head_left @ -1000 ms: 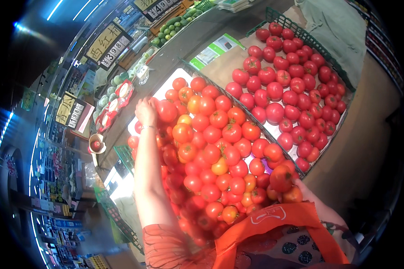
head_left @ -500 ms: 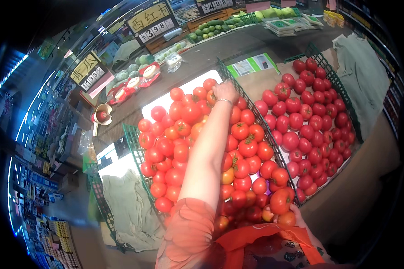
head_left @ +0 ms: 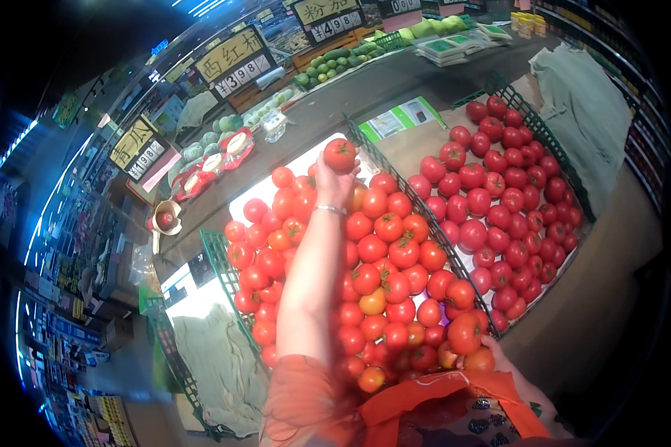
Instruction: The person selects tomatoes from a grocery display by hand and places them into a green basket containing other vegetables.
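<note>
Raised above the heap (head_left: 390,227) and held in the curled fingers of the left hand (head_left: 335,182): one red tomato (head_left: 340,154), over the far end of the left crate (head_left: 218,257); done, by appearance, this single lift, with the bulk left piled. At the near right corner: right hand (head_left: 505,363) against a pair of tomatoes (head_left: 466,333), grip mostly hidden, impossible to tell. Containers: left crate, green mesh, red tomatoes with a few orange ones (head_left: 373,302), pale liner (head_left: 265,190) showing; right crate (head_left: 533,117), green mesh, pinkish-red tomatoes (head_left: 473,235).
</note>
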Tool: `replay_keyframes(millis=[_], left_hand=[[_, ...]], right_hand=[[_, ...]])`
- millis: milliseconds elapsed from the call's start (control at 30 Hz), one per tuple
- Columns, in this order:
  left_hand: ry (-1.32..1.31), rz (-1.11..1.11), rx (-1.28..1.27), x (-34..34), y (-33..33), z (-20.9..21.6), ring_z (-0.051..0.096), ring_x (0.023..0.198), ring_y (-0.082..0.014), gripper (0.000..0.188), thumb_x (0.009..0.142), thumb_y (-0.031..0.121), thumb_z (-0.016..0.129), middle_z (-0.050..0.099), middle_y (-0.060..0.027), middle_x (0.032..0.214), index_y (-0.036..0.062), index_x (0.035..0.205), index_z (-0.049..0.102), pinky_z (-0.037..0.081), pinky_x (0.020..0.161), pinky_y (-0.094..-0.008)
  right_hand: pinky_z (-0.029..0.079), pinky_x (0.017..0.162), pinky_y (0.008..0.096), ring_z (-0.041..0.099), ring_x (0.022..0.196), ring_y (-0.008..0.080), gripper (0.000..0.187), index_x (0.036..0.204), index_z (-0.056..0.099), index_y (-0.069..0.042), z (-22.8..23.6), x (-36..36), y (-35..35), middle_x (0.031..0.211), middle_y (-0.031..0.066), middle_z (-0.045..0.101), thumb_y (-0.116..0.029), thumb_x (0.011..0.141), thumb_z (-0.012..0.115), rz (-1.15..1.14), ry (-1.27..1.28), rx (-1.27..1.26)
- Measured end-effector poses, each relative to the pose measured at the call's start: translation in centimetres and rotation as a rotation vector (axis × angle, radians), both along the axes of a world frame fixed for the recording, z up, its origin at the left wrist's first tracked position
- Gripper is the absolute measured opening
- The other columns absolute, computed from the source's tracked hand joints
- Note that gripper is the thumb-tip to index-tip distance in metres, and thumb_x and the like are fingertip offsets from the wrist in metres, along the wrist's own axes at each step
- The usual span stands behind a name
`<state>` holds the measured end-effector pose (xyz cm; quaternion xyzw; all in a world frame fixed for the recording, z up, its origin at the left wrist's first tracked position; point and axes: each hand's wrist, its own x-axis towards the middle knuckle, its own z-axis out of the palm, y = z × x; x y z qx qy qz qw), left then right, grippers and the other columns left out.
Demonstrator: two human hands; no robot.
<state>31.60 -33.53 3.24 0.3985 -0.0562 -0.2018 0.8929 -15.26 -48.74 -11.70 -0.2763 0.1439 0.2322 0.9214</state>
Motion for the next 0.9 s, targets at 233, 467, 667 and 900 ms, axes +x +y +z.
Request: replay_keyframes(millis=[233, 467, 667, 900], left_hand=[[-0.002, -0.185, -0.138, -0.1, 1.6, -0.1, 0.051, 0.069, -0.0217, 0.064, 0.091, 0.056, 0.020, 0.054, -0.0196, 0.102, 0.0018, 0.118, 0.042, 0.046, 0.053, -0.0263], [0.028, -0.108, -0.100, 0.6, 3.2, -0.1, 0.046, 0.110, -0.0433, 0.060, 0.092, 0.047, 0.032, 0.040, -0.0265, 0.124, -0.0023, 0.126, 0.030, 0.047, 0.088, -0.0505], [-0.182, -0.116, 0.100, -2.9, 7.9, 2.0, 0.043, 0.116, -0.0406, 0.073, 0.090, 0.046, 0.042, 0.024, -0.0285, 0.135, 0.0031, 0.137, 0.008, 0.040, 0.095, -0.0506], [-0.445, 0.059, 0.529, -12.7, 17.4, 6.8, 0.059, 0.097, -0.0230, 0.042, 0.093, 0.025, 0.046, 0.053, -0.0169, 0.118, -0.0015, 0.125, 0.041, 0.049, 0.084, -0.0356]], right_hand=[[0.051, 0.074, 0.0330, 0.062, 0.078, 0.0266, 0.066, 0.101, 0.055, 0.007, 0.6, -0.4, 0.0, 0.086, 0.0198, 0.063, -0.054, 0.084, 0.036, -0.039, 0.062, -0.002], [0.050, 0.077, 0.0332, 0.062, 0.082, 0.0275, 0.063, 0.104, 0.053, 0.007, 0.1, -0.3, 0.1, 0.089, 0.0205, 0.062, -0.050, 0.085, 0.037, -0.046, 0.120, 0.129], [0.048, 0.078, 0.0323, 0.061, 0.081, 0.0266, 0.066, 0.118, 0.044, 0.010, 0.7, -0.2, 0.5, 0.086, 0.0199, 0.062, -0.047, 0.086, 0.035, -0.047, 0.055, 0.206], [0.048, 0.067, 0.0282, 0.060, 0.070, 0.0206, 0.074, 0.124, 0.037, 0.012, 1.3, 0.3, 1.2, 0.076, 0.0152, 0.061, -0.050, 0.084, 0.035, -0.127, -0.129, 0.053]])
